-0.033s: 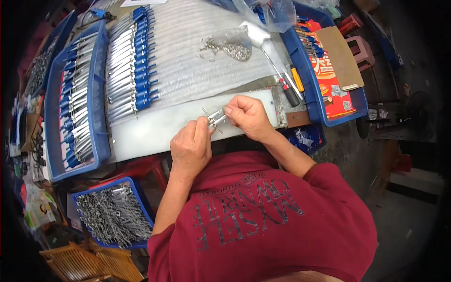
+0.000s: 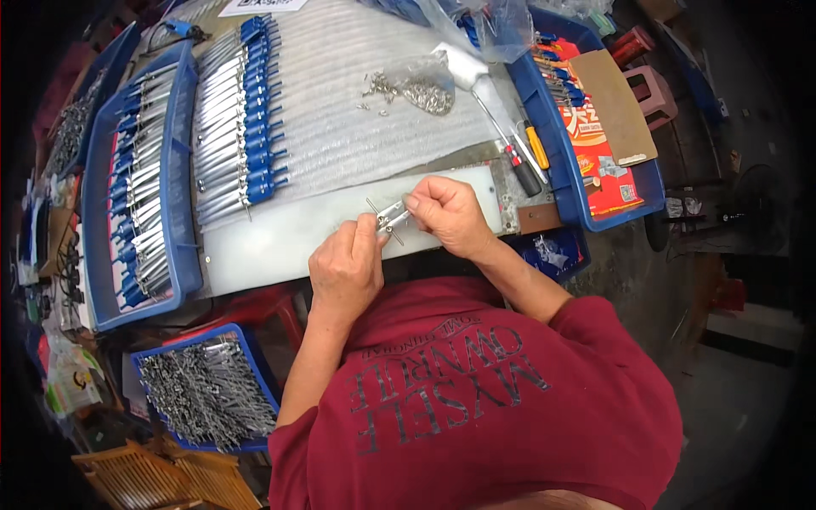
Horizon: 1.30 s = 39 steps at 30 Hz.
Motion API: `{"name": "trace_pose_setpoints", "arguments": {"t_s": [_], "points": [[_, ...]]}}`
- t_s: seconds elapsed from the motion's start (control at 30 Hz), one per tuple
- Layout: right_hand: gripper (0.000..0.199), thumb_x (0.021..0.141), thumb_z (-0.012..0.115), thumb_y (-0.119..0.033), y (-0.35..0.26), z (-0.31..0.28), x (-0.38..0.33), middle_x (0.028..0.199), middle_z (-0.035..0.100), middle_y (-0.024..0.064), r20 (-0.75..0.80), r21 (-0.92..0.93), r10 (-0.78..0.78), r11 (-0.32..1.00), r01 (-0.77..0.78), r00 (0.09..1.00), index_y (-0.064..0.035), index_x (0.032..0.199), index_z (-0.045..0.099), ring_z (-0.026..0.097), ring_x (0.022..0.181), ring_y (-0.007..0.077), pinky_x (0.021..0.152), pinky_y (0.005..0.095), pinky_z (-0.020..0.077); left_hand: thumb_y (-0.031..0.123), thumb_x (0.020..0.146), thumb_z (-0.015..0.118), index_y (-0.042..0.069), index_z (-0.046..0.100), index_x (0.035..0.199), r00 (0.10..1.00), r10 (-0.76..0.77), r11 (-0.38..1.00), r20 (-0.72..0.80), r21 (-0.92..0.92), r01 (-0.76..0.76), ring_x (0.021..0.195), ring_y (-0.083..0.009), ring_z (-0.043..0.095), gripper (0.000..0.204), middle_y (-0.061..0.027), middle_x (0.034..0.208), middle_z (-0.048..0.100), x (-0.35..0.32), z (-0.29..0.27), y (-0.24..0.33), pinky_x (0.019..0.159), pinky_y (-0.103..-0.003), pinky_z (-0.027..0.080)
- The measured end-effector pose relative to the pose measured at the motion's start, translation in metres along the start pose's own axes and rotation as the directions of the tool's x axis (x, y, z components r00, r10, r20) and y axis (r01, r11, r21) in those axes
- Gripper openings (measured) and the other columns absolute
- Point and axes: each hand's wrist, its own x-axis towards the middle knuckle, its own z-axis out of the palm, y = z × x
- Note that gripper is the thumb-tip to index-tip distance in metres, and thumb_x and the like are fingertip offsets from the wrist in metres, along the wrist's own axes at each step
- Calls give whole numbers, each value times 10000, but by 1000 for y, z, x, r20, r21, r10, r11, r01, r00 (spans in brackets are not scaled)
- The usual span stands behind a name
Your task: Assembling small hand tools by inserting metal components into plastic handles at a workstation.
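Over the near edge of the white board [image 2: 263,242], both hands hold a small silvery metal fitting [image 2: 391,218] with a thin rod standing out crosswise. My left hand [image 2: 347,263] is closed around its lower-left end, the fingers curled. My right hand [image 2: 450,217] pinches the upper-right end between thumb and bent index finger. The fingers cover both ends, so the fitting's full shape is hidden. Beyond the hands, several small metal pieces [image 2: 427,95] lie in and beside a clear plastic bag.
A row of blue-and-silver metal tools [image 2: 238,119] lies at left, beside a blue tray [image 2: 177,183] of similar ones. At right are a red-and-black screwdriver [image 2: 520,170], a yellow-handled tool [image 2: 537,146] and another blue tray [image 2: 586,191]. A blue bin [image 2: 263,382] of metal parts stands lower left.
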Motion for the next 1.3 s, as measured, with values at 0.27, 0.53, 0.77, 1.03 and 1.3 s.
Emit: {"name": "trace_pose_setpoints", "arguments": {"t_s": [0.27, 0.53, 0.77, 1.03, 1.3], "points": [[183, 820, 522, -184, -14, -27, 30, 605, 500, -25, -110, -410, -131, 909, 75, 985, -18, 752, 555, 436, 570, 38, 512, 193, 352, 40, 705, 571, 29, 485, 882, 1000, -23, 1000, 16, -19, 23, 529, -281, 480, 197, -112, 641, 458, 11, 6, -14, 452, -363, 379], [206, 774, 534, -191, -72, -123, 138, 608, 549, 24, -436, -638, -467, 763, 101, 770, 8, 769, 586, 488, 569, 78, 525, 219, 379, 44, 691, 584, 30, 487, 878, 999, -28, 999, 25, 39, 27, 543, -282, 488, 211, -110, 651, 463, 14, 12, -23, 460, -361, 386], [218, 702, 501, -150, -69, -161, 212, 840, 598, 172, -290, -923, -301, 337, -183, 908, -36, 849, 614, 571, 813, 324, 709, 377, 446, 47, 691, 583, 31, 487, 887, 997, -36, 998, 64, 48, 33, 536, -277, 480, 219, -104, 645, 457, 12, 11, -24, 456, -361, 380], [253, 664, 540, -121, -24, -177, 262, 886, 571, 218, -106, -988, -361, 147, -56, 926, -21, 890, 598, 545, 856, 356, 770, 410, 426, 56, 689, 583, 36, 486, 896, 994, -47, 997, 103, 59, 41, 529, -274, 475, 230, -105, 638, 448, 13, 10, -25, 451, -365, 375], [267, 693, 527, -126, -26, -191, 275, 925, 557, 237, 55, -998, -73, -5, 55, 996, 3, 922, 572, 539, 895, 348, 780, 413, 421, 105, 699, 580, 8, 494, 916, 995, -4, 997, 103, 78, -4, 515, -232, 479, 253, -82, 618, 431, 15, 12, -27, 439, -340, 388]]}}
